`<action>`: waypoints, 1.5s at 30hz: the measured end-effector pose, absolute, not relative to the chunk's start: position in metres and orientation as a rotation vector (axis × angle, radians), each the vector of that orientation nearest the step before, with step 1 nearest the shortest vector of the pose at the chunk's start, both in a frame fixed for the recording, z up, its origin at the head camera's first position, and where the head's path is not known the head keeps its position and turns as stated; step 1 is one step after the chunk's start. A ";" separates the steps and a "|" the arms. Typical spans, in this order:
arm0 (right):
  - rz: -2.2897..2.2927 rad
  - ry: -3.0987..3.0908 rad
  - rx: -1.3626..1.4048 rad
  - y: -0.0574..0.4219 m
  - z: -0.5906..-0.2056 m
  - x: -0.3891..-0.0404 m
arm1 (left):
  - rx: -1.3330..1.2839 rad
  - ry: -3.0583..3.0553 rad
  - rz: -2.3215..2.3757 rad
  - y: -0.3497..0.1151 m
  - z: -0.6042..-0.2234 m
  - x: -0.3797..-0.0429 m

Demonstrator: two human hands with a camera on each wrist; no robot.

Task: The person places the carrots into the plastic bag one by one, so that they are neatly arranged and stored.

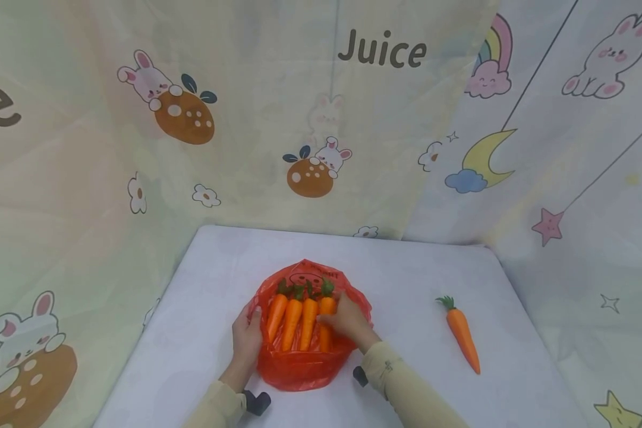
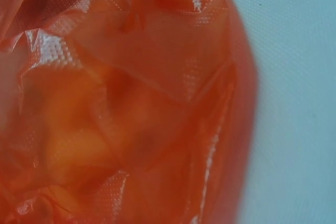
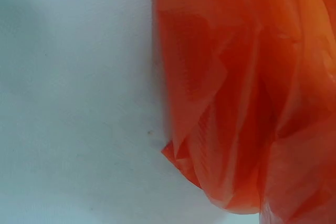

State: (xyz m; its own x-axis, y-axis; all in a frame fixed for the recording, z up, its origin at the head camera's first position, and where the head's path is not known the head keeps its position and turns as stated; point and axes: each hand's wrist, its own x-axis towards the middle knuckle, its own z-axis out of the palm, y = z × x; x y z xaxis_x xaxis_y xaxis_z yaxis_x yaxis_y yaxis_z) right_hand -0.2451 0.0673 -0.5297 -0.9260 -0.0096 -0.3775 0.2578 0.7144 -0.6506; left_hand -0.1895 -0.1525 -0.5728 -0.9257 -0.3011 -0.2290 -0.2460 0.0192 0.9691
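Note:
A red plastic bag (image 1: 299,373) lies open on the table in the head view, with several orange carrots side by side in its mouth, green tops pointing away. My left hand (image 1: 246,337) grips the bag's left rim, thumb over the edge. Inside the right part of the opening, my right hand (image 1: 353,321) holds the rightmost carrot (image 1: 326,340) with thumb and fingers across its upper part. Crinkled red film of the bag (image 2: 157,77) fills most of the left wrist view. The bag's side (image 3: 210,77) shows at the right of the right wrist view; neither wrist view shows fingers.
One more carrot (image 1: 463,339) lies on the white table (image 1: 406,285), to the right of the bag, its green top pointing away. Printed fabric (image 1: 257,107) with rabbits stands as a wall behind the table and along both sides.

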 end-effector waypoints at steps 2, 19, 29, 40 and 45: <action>-1.050 2.571 0.184 0.067 -0.529 -0.245 | 0.592 -2.218 -2.081 -0.153 -0.573 -0.190; -0.908 2.703 0.049 0.061 -0.533 -0.244 | 0.583 -2.212 -2.110 -0.152 -0.575 -0.190; -0.902 2.709 -0.009 0.061 -0.533 -0.239 | 0.574 -2.198 -2.122 -0.150 -0.573 -0.189; -0.793 2.770 -0.076 0.064 -0.532 -0.234 | 0.574 -2.208 -2.125 -0.149 -0.574 -0.188; -0.667 2.893 -0.157 0.064 -0.523 -0.233 | 0.574 -2.209 -2.111 -0.150 -0.574 -0.189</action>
State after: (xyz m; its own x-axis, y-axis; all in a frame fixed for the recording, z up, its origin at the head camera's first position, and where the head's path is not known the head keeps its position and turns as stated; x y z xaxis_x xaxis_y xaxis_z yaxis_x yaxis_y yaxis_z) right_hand -0.2325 0.0639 -0.5225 -0.9804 -0.1394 -0.1394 -0.0643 0.8945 -0.4424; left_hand -0.1889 -0.1500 -0.5743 -0.9313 -0.2843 -0.2277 -0.2404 0.0099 0.9706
